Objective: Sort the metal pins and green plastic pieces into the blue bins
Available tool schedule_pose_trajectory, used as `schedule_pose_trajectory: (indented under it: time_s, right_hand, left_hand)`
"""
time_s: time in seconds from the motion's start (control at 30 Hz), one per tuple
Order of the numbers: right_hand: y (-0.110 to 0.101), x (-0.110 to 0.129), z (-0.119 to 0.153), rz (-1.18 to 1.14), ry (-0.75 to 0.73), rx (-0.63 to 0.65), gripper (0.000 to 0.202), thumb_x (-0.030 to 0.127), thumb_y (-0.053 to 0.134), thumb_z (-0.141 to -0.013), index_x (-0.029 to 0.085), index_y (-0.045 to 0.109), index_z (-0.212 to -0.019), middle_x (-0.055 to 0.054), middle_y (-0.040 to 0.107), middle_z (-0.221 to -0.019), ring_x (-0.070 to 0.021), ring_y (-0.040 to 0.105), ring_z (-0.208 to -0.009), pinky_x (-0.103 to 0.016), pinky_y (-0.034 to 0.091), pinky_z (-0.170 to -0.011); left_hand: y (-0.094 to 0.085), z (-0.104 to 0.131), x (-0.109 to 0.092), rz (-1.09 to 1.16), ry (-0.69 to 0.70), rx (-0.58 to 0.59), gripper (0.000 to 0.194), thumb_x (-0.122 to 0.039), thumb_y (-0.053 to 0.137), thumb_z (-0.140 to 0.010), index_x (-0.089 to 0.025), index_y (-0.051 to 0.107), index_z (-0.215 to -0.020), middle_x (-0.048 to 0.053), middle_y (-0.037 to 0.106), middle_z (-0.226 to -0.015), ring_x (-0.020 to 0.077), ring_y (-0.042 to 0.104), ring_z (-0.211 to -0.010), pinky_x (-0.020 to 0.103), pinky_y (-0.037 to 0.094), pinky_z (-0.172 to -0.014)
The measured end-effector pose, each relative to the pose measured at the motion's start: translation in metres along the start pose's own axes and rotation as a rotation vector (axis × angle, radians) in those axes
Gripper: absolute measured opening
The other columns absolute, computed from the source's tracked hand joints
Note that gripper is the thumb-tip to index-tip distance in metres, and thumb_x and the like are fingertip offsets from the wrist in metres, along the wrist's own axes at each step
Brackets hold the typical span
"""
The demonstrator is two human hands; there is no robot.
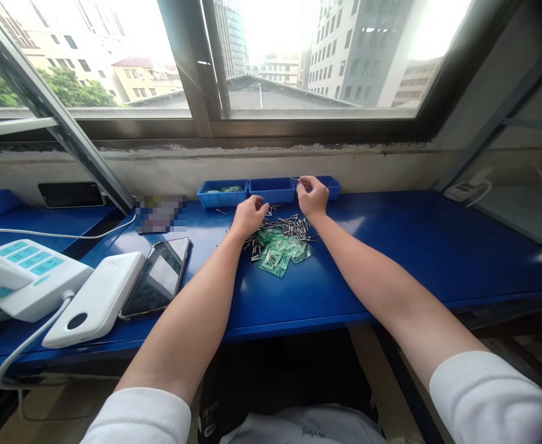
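Note:
A heap of thin metal pins (295, 228), rivet-like in shape, lies on the blue bench. Small green plastic bags (275, 256) with similar pieces inside rest on its near side. My left hand (249, 217) is at the heap's left edge, its fingers curled together; whatever is between them is too small to make out. Over the front of the right-hand blue bin (333, 185), my right hand (314, 196) pinches a thin metal pin (294, 179) between thumb and forefinger. Beside it stand the middle blue bin (272, 190) and the left blue bin (223, 196), which holds green bags.
On the left lie a tablet-like device (158, 274), a white power bank (95, 300) and a white power strip (30, 277) with cables. A dark phone (71, 194) leans at the wall. The bench (418, 246) ends below a window; metal shelf posts flank it.

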State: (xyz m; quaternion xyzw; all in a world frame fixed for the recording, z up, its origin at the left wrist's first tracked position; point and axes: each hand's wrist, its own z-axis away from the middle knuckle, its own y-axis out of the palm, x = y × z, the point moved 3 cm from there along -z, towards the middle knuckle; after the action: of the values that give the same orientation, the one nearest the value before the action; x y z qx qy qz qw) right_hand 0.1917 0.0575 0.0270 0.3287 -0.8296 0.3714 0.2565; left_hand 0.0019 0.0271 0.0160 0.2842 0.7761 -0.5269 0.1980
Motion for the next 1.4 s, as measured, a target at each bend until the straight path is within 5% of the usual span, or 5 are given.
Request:
schedule_pose_trajectory:
  time_s: [0.37, 0.73, 1.07, 1.27, 1.4]
  right_hand:
    - [0.002, -0.03, -0.003, 0.402, 0.077, 0.024, 0.054, 0.027, 0.055, -0.075, 0.008, 0.053, -0.126, -0.02, 0.054, -0.13, -0.0361, 0.041, -0.119, -0.055, 0.033, -0.1]
    - [0.006, -0.04, -0.006, 0.427, 0.097, 0.099, 0.058, 0.025, 0.058, -0.073, 0.004, 0.049, -0.126, -0.023, 0.043, -0.136, -0.037, 0.034, -0.123, -0.052, 0.033, -0.101]
    - [0.009, -0.041, -0.004, 0.371, 0.114, 0.105, 0.061, 0.03, 0.062, -0.071, 0.013, 0.049, -0.128, -0.02, 0.032, -0.147, -0.0391, 0.031, -0.127, -0.056, 0.032, -0.101]
    - [0.013, -0.02, 0.0, 0.263, -0.079, 0.139, 0.032, 0.023, 0.059, -0.075, 0.013, 0.064, -0.105, -0.016, 0.057, -0.119, -0.0319, 0.044, -0.116, -0.045, 0.038, -0.1]
    - [0.02, -0.004, 0.01, 0.063, -0.305, 0.434, 0.015, 0.022, 0.059, -0.074, 0.015, 0.07, -0.082, -0.007, 0.068, -0.087, -0.0214, 0.059, -0.088, -0.032, 0.047, -0.083]
  left_hand:
    - [0.007, -0.004, 0.009, -0.06, 0.027, 0.038, 0.029, -0.033, 0.055, -0.085, -0.018, 0.066, -0.107, 0.006, 0.071, -0.103, 0.0199, 0.064, -0.095, 0.027, 0.047, -0.085]
    - [0.007, -0.002, 0.008, -0.065, 0.034, 0.07, 0.03, -0.035, 0.056, -0.084, -0.018, 0.066, -0.107, 0.006, 0.071, -0.104, 0.0207, 0.064, -0.096, 0.028, 0.048, -0.085]
    - [0.006, -0.001, 0.006, -0.081, 0.042, 0.091, 0.029, -0.034, 0.056, -0.083, -0.02, 0.067, -0.105, 0.006, 0.071, -0.104, 0.0219, 0.063, -0.1, 0.029, 0.048, -0.088]
    - [0.008, -0.001, 0.008, -0.096, 0.081, 0.1, 0.027, -0.035, 0.056, -0.083, -0.02, 0.069, -0.101, 0.006, 0.072, -0.102, 0.0223, 0.064, -0.097, 0.029, 0.048, -0.086]
    - [0.009, -0.001, 0.008, -0.094, 0.101, 0.115, 0.027, -0.034, 0.056, -0.083, -0.019, 0.07, -0.099, 0.006, 0.072, -0.101, 0.0226, 0.065, -0.096, 0.029, 0.049, -0.086]
